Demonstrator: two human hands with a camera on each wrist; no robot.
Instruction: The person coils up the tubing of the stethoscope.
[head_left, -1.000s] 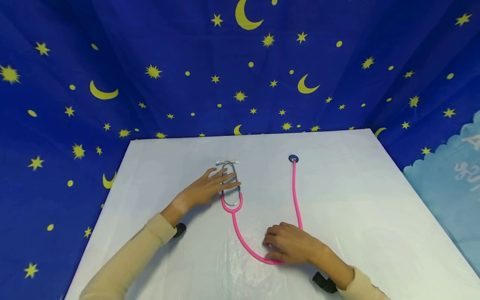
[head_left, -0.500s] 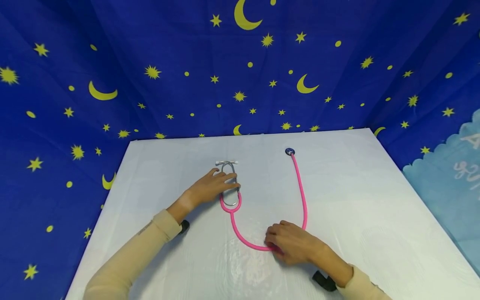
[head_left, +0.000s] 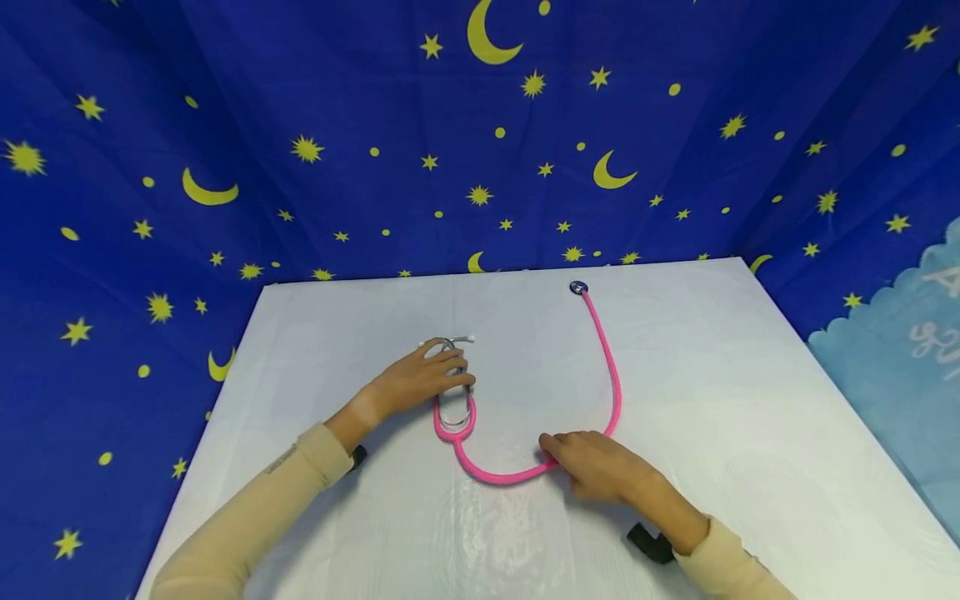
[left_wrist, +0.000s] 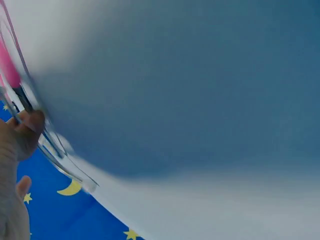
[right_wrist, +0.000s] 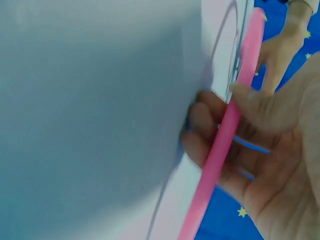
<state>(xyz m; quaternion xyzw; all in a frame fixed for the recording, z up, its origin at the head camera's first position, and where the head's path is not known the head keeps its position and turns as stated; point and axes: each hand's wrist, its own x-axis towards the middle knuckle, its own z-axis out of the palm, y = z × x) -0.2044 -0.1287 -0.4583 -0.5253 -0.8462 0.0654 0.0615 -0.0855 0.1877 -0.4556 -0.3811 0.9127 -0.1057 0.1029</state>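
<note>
Stethoscope: we see it in the middle of the white surface (head_left: 697, 367), its pink tubing (head_left: 501, 479) bending in a broad U between our two hands.
Left hand: ours (head_left: 416, 379) comes over the metal ear tubes (head_left: 468, 398) from the left; in the left wrist view we see them caught by our fingers (left_wrist: 34, 122), just beyond the end of the pink tubing, the grip nearly closed, though part of it is cut off by the edge of that view.
Right hand: ours (head_left: 600, 467) pinches the tubing at the right-hand part of the U; in the right wrist view the thumb (right_wrist: 255, 107) lies against one side and the other fingers curl behind it, leaving only the tubing's thickness between.
Earpieces: the white tip (head_left: 469, 338) on the right shows beyond our left hand, toward the far side.
Chest piece: the dark, round disc (head_left: 578, 287) lies near the far edge, well apart from both hands, with tubing running from it down to our right hand.
Sleeves: both are cream, the left (head_left: 251, 508) and the right (head_left: 731, 560), with a black piece (head_left: 651, 543) under our right wrist.
Backdrop: blue cloth (head_left: 390, 100) with yellow moons and stars hangs behind the surface.
</note>
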